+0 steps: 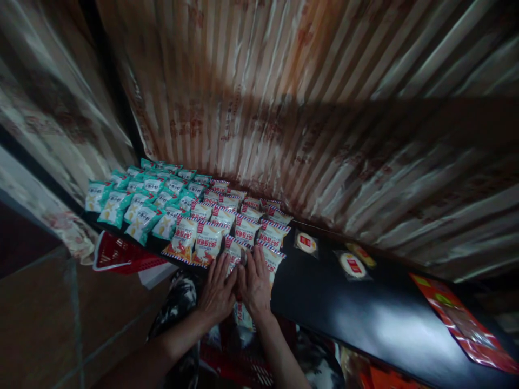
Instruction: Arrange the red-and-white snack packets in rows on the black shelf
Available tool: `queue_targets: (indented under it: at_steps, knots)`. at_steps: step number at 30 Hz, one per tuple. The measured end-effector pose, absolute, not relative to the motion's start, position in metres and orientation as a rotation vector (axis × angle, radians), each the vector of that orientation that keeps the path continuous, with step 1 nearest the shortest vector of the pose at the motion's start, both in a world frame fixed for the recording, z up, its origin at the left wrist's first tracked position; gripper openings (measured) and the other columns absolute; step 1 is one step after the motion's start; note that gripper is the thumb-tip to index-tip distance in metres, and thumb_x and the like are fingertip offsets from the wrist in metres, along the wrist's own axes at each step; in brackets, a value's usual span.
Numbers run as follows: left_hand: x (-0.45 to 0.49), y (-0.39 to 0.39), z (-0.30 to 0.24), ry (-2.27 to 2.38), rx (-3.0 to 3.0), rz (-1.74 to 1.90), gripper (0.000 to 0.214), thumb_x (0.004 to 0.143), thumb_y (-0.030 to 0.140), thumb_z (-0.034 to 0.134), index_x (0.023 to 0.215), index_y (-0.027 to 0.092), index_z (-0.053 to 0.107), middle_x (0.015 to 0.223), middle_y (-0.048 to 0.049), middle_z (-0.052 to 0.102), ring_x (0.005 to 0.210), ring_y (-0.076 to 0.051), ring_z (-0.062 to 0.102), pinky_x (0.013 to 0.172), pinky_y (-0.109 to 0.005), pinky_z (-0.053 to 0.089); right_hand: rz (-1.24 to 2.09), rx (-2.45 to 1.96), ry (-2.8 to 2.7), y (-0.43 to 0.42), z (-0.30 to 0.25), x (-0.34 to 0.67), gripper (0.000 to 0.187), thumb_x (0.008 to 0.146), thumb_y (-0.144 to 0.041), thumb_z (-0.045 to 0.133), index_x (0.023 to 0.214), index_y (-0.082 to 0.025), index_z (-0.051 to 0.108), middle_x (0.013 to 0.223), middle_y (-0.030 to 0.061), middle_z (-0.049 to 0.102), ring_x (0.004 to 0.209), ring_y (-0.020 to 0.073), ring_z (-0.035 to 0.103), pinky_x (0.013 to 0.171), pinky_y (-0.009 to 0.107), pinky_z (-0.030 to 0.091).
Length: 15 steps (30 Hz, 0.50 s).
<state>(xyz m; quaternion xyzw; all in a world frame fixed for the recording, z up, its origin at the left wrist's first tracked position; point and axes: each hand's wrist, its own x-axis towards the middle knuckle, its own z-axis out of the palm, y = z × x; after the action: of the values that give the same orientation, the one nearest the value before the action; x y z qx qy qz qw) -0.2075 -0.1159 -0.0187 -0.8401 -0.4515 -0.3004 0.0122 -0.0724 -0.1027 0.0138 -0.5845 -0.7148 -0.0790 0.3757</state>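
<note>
- A rusty corrugated metal wall (308, 108) rises behind a long black counter (365, 319).
- The left hand (217, 292) and right hand (255, 283) lie side by side, fingers stretched flat and clasping nothing, pressed on a red-and-white snack packet (234, 248) at the counter's near edge.
- Red-and-white rows (247, 221) fill the space behind it, with green packets (141, 202) further left.
- A red basket (117, 254) sits below on the left.
- Round sealed discs (352, 265) lie apart to the right.
</note>
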Motion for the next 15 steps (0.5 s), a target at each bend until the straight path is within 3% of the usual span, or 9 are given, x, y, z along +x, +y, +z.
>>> queue_targets:
  at_steps: [8,15]
  knots:
    - [-0.210,-0.113,-0.022,-1.401,-2.601,-1.025,0.068,0.082,0.016,0.050,0.146,0.015,0.027,0.156,-0.0154,0.016,0.144,-0.032,0.011,0.112,-0.055,0.024,-0.138,-1.514,-1.914,-0.095,0.009,-0.077,0.040,0.094,-0.026,0.039,0.131,-0.014,0.051,0.142,0.0170,0.045,0.138,0.0276,0.032,0.104,0.052,0.040]
    - [-0.210,-0.117,-0.014,-1.424,-2.595,-0.861,0.063,0.090,0.027,0.045,0.148,0.017,0.023,0.156,-0.0141,0.013,0.144,-0.032,0.010,0.113,-0.053,0.021,-0.347,-1.664,-1.666,-0.106,0.021,-0.050,0.046,0.094,-0.030,0.042,0.138,-0.016,0.042,0.151,0.0175,0.030,0.141,0.0314,0.022,0.104,0.056,0.034]
